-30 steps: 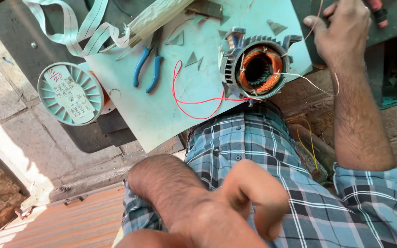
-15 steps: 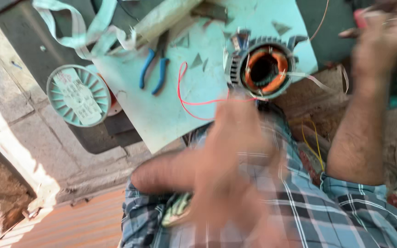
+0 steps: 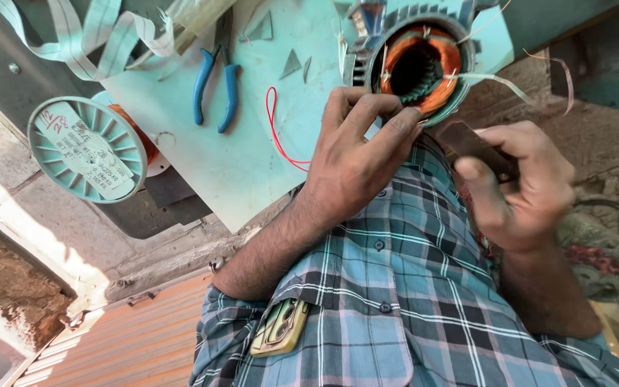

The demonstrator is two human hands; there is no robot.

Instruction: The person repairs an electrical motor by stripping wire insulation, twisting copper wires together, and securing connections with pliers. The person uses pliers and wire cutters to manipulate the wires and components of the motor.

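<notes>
The grey finned motor stator with orange-copper windings (image 3: 418, 66) sat at the near edge of the pale blue-green counter (image 3: 252, 172), with its round bore facing up toward the camera, so its long axis ran roughly up out of the counter top rather than along it. Part of the housing hung right at the counter's edge, just above the person's checked shirt.

The left hand (image 3: 356, 161) rested on the stator's lower rim, fingers (image 3: 395, 129) bent and pressing against the windings, touching but not wrapped around anything. The right hand (image 3: 521, 186) was just to the side of the stator, clenched on a flat dark tool (image 3: 471, 143) that pointed up and in toward the rim. That hand was a bit blurred.

A thin red wire (image 3: 274, 129) looped across the counter from the stator side. Further over lay blue-handled pliers (image 3: 216, 86), handles pointing toward the person, well apart from the stator, with open counter between them. A pale green plastic spool of copper wire (image 3: 86, 149) overlapped the counter's far-left edge.
</notes>
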